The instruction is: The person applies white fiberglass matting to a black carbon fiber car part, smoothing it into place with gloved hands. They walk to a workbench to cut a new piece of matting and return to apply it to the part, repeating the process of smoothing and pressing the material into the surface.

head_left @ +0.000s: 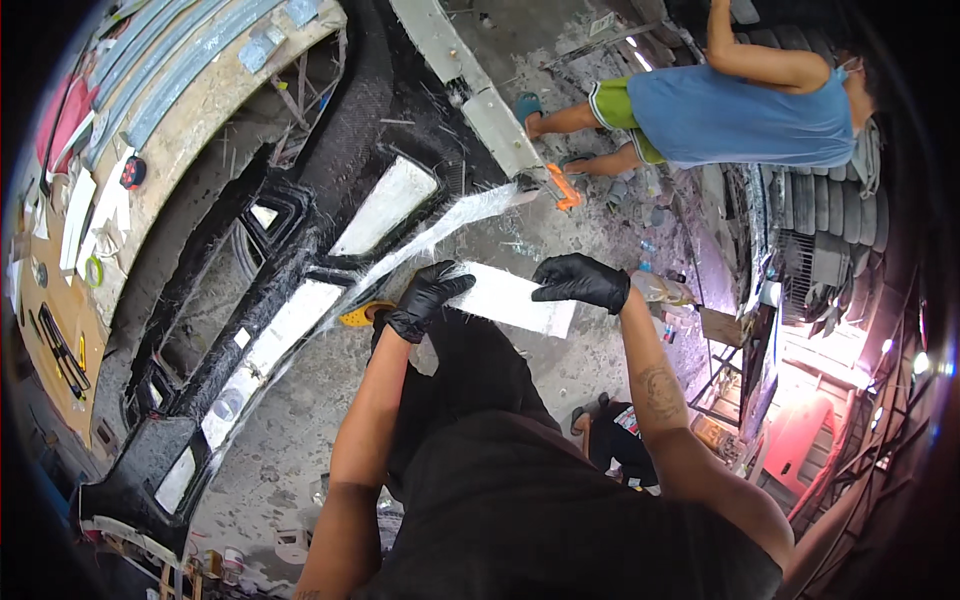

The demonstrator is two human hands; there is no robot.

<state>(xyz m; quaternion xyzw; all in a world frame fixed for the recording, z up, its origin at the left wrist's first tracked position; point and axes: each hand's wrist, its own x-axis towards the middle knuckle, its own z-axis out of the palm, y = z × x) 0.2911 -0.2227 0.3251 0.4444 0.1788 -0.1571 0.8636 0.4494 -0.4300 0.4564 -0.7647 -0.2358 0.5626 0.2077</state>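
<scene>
White strip: a flat, rectangular piece of white fibrous material with frayed edges (515, 308), stretched between the hands just right of the panel.
Black panel: a long, curved, black moulded panel with cut-out openings (205, 385), running diagonally from lower left to upper middle.
Left hand: a hand in a black glove (437, 293), clamped on the strip's left end, the nearer one to the panel.
Right hand: a hand in a black glove (585, 282), pinching the strip's upper edge toward its right end, farther from the panel; the two hands are apart.
White patches: pale, angular pieces (390, 208) set along the panel's face.
Frayed band: a long, whitish fibrous band (440, 228) along the panel's right edge.
Orange clamp: a small, bright orange clamp-like piece (565, 188), right of the panel's upper part.
Table: a tan, curved-looking surface (215, 115) left of the panel, carrying a green ring-shaped roll (94, 271) and a yellow slim tool (82, 350).
Co-worker: a person in a blue sleeveless top (740, 115), well right of the panel.
</scene>
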